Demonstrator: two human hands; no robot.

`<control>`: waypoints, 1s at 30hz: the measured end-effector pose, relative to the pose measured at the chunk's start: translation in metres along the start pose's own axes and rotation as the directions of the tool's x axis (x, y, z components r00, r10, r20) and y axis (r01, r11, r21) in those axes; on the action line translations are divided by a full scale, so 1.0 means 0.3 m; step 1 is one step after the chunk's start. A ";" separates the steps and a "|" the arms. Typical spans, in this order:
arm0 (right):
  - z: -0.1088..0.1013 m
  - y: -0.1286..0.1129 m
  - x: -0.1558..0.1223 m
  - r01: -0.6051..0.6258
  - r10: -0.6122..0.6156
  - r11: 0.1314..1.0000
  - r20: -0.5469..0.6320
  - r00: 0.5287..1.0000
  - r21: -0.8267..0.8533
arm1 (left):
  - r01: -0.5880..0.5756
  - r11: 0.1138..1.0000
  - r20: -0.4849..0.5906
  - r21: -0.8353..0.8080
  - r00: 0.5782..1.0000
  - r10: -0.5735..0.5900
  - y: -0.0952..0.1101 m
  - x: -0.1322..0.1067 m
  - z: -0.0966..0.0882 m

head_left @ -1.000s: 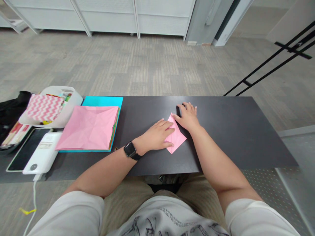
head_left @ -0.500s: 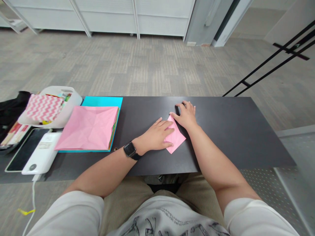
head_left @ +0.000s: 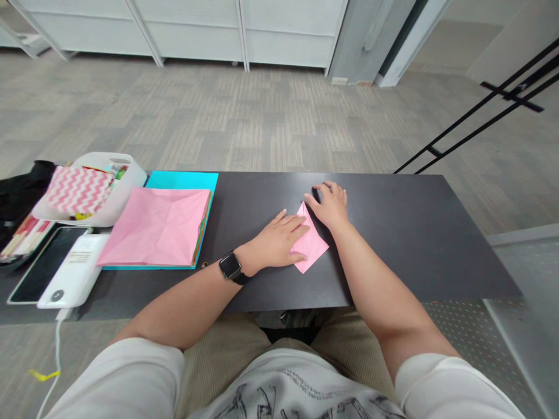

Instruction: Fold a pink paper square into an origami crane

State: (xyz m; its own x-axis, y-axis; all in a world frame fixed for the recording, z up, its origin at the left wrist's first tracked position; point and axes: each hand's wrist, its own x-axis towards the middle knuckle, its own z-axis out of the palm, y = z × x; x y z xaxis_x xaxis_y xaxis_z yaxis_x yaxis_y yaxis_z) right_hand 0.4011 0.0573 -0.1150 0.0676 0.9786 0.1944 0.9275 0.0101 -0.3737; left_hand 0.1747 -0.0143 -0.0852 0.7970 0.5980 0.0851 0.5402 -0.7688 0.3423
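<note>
A small folded pink paper (head_left: 312, 247) lies on the dark table (head_left: 393, 233), shaped like a diamond. My left hand (head_left: 277, 241), with a black watch on the wrist, lies flat on the paper's left part, fingers stretched out. My right hand (head_left: 331, 205) rests at the paper's top corner, fingers spread and pressing down on the table and the paper's tip. Neither hand lifts the paper.
A stack of coloured sheets (head_left: 159, 227) with a creased pink one on top lies to the left. Beyond it stand a white basket (head_left: 126, 192) with zigzag-patterned paper, a white power bank (head_left: 72, 273) with cable and a black phone (head_left: 41, 267). A black railing (head_left: 476, 110) runs at right.
Both hands have stayed on the paper; the right hand has shifted very slightly along the top corner. The view has drifted a little.
</note>
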 end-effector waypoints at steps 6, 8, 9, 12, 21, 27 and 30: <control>0.002 0.002 0.000 0.026 -0.025 1.000 0.009 1.000 -0.018 | -0.002 1.000 -0.003 0.019 1.000 0.002 -0.001 0.001 0.002; 0.000 0.003 0.000 0.014 -0.014 1.000 0.004 1.000 0.001 | 0.000 1.000 -0.006 0.018 1.000 0.000 -0.001 0.001 0.001; -0.003 0.004 0.000 0.012 -0.012 1.000 0.009 1.000 0.011 | 0.002 1.000 -0.009 0.016 1.000 -0.002 -0.002 0.000 0.001; -0.019 0.015 -0.006 0.043 -0.044 0.999 0.056 0.997 0.022 | 0.002 1.000 -0.013 0.011 1.000 -0.002 -0.004 -0.003 0.003; -0.067 0.062 -0.025 0.165 -0.156 0.986 0.249 0.956 -0.017 | 0.077 0.997 -0.027 0.029 0.997 -0.076 -0.025 -0.003 -0.008; -0.098 0.069 -0.028 0.217 -0.201 0.976 0.330 0.922 -0.012 | 0.140 0.989 -0.047 0.050 0.989 -0.138 -0.052 0.000 -0.008; -0.113 0.073 -0.030 0.237 -0.216 0.972 0.381 0.899 -0.006 | 0.143 0.989 -0.048 0.048 0.989 -0.141 -0.054 0.003 -0.006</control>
State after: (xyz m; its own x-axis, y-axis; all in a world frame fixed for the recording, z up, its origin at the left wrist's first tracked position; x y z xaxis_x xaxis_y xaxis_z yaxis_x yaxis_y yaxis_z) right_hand 0.4334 0.0418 -0.0943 -0.2801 0.9557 -0.0903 0.9194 0.2401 -0.3114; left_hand 0.1661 -0.0011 -0.0888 0.6991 0.7104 0.0811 0.6610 -0.6853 0.3057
